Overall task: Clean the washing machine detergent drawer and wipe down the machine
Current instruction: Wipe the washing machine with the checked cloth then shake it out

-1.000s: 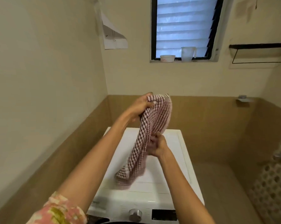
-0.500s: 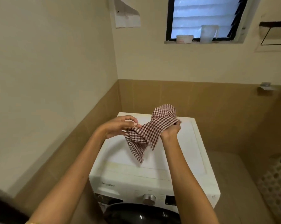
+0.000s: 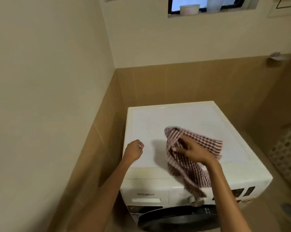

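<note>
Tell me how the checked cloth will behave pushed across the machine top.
Probably floppy: the checked cloth sags in folds from the right hand over the washing machine edge. Likely light: one hand carries it. May bunch, not slide.

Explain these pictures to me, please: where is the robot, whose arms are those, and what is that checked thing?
There is no robot here. These are a person's two bare arms, filmed by one wide-angle camera worn on the head and looking forward and down, which is why the walls seem to bend. The white box is a front-loading washing machine standing in a tiled corner. The right hand holds a red-and-white checked cloth over the machine's top, and one end hangs past the front edge. The left hand is over the top's left edge, fingers curled, with nothing in its grip. On the front, the panel with the brand logo is the detergent drawer, which is closed. Beside it are a dial and the dark round door.
</note>
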